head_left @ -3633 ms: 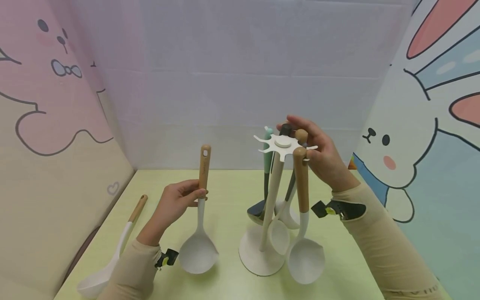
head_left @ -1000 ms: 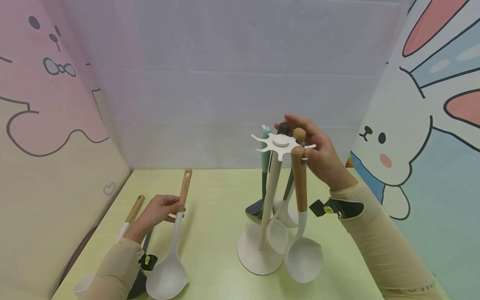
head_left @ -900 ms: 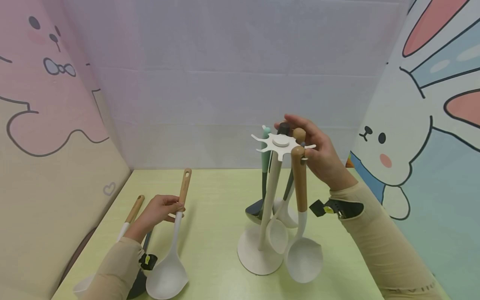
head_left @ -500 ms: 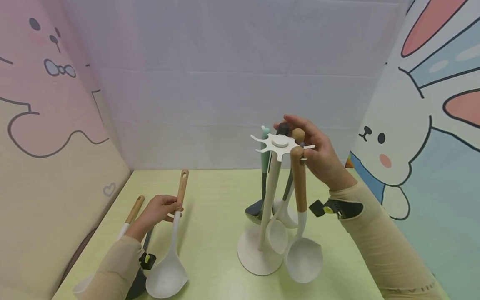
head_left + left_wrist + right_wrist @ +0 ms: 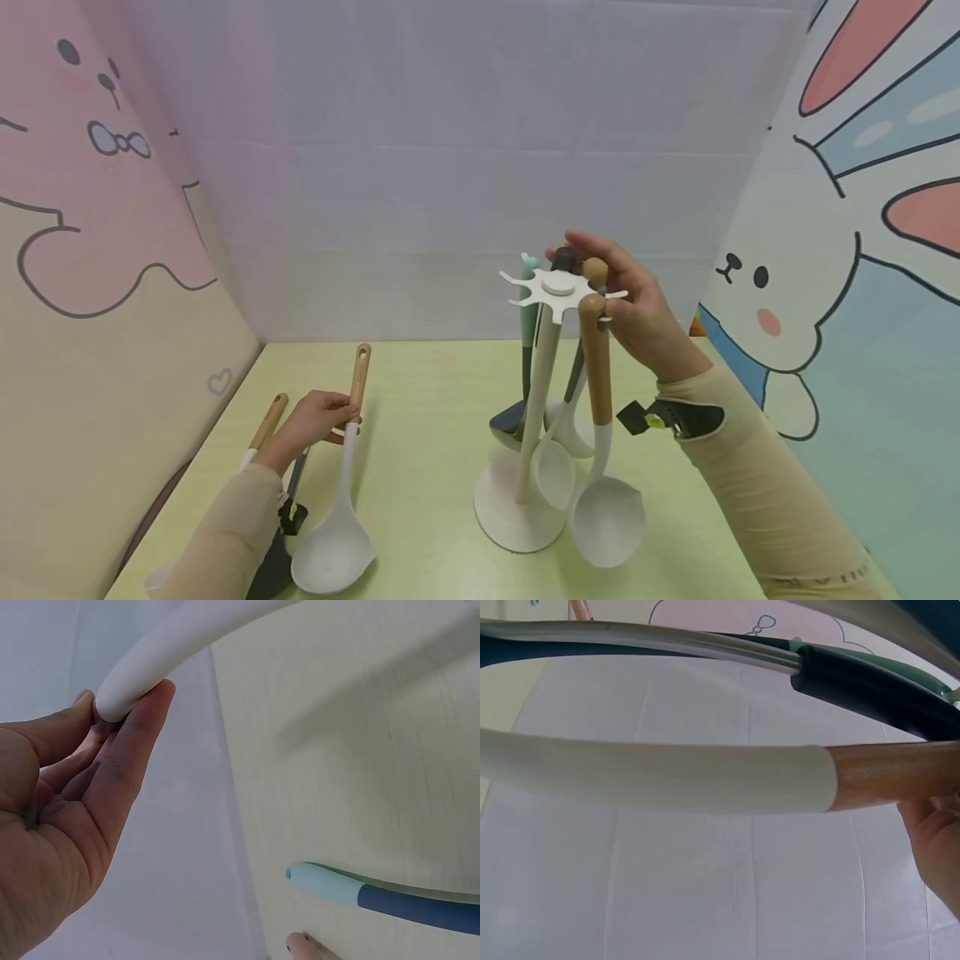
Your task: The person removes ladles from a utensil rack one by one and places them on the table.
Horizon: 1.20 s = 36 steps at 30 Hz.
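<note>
My left hand pinches a white broad-headed spatula between thumb and fingers, where its wooden handle meets the white neck. The spatula's head is low near the front of the table, its handle pointing up and back. The left wrist view shows the white neck at the fingertips of the left hand. My right hand grips the top of a white utensil stand, thumb by a wooden ladle handle and fingers behind a black handle. The right wrist view shows only part of the right hand.
Left of the spatula lie a wooden-handled utensil and a dark-headed utensil, both partly behind my left arm. Its teal and navy handle shows in the left wrist view. A navy ladle and white spoons hang on the stand.
Since the oldest frame, my left hand has moved left and down with the spatula, drifting slightly farther left in the last second. The right hand stays on the stand.
</note>
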Available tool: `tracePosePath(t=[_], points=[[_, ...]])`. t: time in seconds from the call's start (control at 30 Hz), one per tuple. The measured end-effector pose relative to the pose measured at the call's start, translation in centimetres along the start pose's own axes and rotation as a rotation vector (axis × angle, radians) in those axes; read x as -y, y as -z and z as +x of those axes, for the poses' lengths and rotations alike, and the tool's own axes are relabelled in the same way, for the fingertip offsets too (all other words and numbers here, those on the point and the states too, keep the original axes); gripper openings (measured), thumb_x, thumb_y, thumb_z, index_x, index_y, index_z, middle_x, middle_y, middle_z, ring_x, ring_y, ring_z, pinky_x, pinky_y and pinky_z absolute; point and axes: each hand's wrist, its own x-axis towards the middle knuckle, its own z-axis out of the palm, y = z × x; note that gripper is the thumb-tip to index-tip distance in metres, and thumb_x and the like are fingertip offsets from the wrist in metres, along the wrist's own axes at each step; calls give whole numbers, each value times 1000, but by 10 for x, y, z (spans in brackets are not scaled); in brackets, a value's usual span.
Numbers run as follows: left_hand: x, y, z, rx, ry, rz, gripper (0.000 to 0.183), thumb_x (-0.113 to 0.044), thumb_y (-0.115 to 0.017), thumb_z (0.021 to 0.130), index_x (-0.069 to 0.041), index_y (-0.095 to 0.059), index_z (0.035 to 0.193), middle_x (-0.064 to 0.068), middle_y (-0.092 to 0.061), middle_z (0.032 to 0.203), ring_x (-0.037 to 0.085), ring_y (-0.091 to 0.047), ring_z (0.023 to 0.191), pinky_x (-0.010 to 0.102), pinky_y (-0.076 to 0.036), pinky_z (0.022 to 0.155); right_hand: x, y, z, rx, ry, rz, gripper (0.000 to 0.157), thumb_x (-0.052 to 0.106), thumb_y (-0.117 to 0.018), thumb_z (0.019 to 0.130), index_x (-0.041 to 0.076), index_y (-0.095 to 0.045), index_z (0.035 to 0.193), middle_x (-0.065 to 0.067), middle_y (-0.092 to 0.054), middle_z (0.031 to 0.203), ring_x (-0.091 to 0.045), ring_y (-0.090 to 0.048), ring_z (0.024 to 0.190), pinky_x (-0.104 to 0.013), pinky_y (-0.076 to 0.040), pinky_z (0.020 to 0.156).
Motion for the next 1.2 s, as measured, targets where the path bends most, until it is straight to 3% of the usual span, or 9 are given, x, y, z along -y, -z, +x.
tracePosePath(t=[0.33,0.57,0.93,1.2], points=[[2,3,6,19,34,27,28,-2,-50,103,22,-59,113,30,-68,98,31,-72,85,38,-62,68,1,-1,0,8,2,-15,77,49,-79,81,19,-50,146,-5,-55,140,-22,-44,134,-31,-39,108],[5,3,11,37,61,46,27,-2,-51,102,22,-60,110,23,-70,91,28,-72,81,39,-62,67,2,-1,0,8,-5,-22,77,50,-78,81,20,-49,146,-5,-54,141,-22,-44,134,-32,-39,108],[15,4,22,71,94,54,28,-2,-51,103,24,-59,108,27,-68,90,23,-71,77,40,-62,67,2,-1,0,0,-4,-30,77,52,-79,81,21,-51,145,-4,-56,139,-21,-46,132,-30,-40,107],[22,2,30,81,131,69,28,-1,-50,103,25,-59,108,20,-69,83,20,-69,74,37,-62,66,1,-1,1,4,-3,-32,76,51,-78,82,21,-50,145,-3,-56,139,-21,-46,133,-30,-40,106]])
